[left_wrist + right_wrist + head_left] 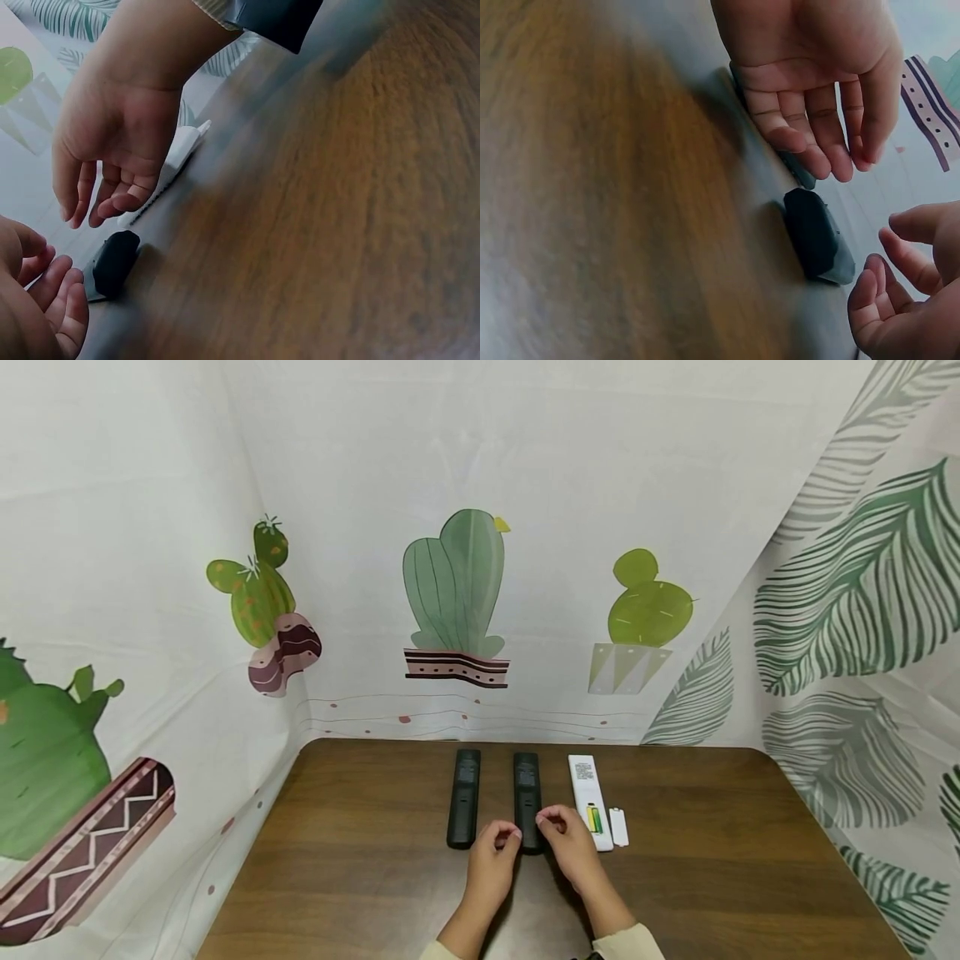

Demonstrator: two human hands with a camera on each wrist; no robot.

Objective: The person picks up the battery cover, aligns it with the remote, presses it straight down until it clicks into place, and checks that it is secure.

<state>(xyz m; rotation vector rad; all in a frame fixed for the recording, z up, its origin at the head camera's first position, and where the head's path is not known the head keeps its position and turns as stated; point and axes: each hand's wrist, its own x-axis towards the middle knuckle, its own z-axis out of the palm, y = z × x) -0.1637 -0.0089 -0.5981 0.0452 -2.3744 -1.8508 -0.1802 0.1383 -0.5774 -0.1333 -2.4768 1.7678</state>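
The middle remote (528, 789) lay on the table (360, 860), its near end between two hands. The left hand (491, 862) and right hand (572, 850) had their fingers loosely bent, clamped on nothing that I could see; whether the right fingertips touched the remote I couldn't tell. To its left lay another black remote (464, 797); to its right, a white remote (586, 781), its battery (594, 818) showing, the cover (618, 827) just beside it. Behind hung cactus-print cloth (360, 468).
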